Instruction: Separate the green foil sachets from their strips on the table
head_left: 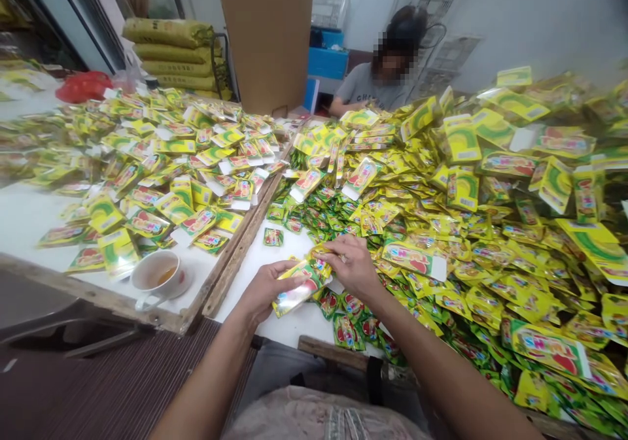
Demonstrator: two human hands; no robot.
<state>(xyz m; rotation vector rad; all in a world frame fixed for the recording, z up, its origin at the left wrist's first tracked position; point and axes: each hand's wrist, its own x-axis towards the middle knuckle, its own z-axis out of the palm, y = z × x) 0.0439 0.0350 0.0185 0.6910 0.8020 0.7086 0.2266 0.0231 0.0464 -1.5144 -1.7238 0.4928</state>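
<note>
- Left hand is clenched around a yellow pouch. It holds the pouch slanted just above the white surface, close to the front edge and right in front of the person.
- Right hand is just beside it. Its fingers are pinched on a little bunch of sachets, which touches the pouch's upper end. Honestly can't tell if the bunch is partly inside the pouch or only pressed against it.
- Loose green sachets lie on the surface under and around the right wrist, and one stray sachet sits alone further back.
- The whole right side is buried under a big heap of pouches, same yellow print with green and red.
- A wooden strip runs between this surface and the left surface, which is also white and covered by its own spread of pouches.
- A white cup with brownish liquid stands near the front edge of the left surface, well apart from both hands.
- At the far end a co-worker in a grey shirt sits with an arm at the heap's edge.
- Behind that there's a tall cardboard box, stacked yellow sacks, blue crates and a red bag off to the left.
</note>
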